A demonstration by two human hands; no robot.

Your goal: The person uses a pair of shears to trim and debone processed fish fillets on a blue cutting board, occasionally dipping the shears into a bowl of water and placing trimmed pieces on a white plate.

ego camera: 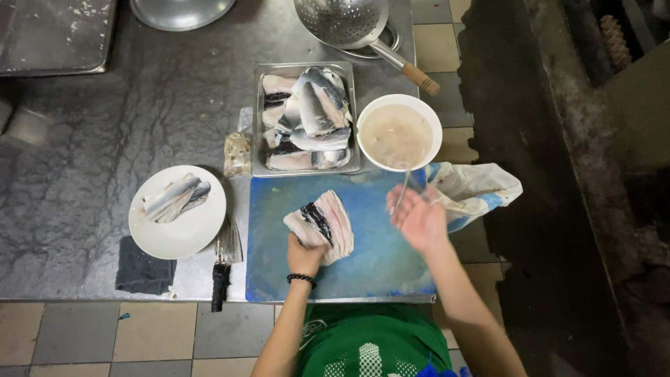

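Head view, looking straight down: fillet (322,225) on blue board (349,237), long axis slanting from lower left to upper right, flesh side up, dark strip along the middle. Left hand (304,255) pressed on its near end, fingers together under the edge — holding it down. Right hand (419,220) just beside, above the board, pinching thin tweezers (403,188) pointing up toward white bowl (399,132). Behind — metal tray (307,119) piled with fillets, plate (178,211) at left, knife (223,269) beside it. Dark steel counter (91,139), tiled floor (105,338) below.
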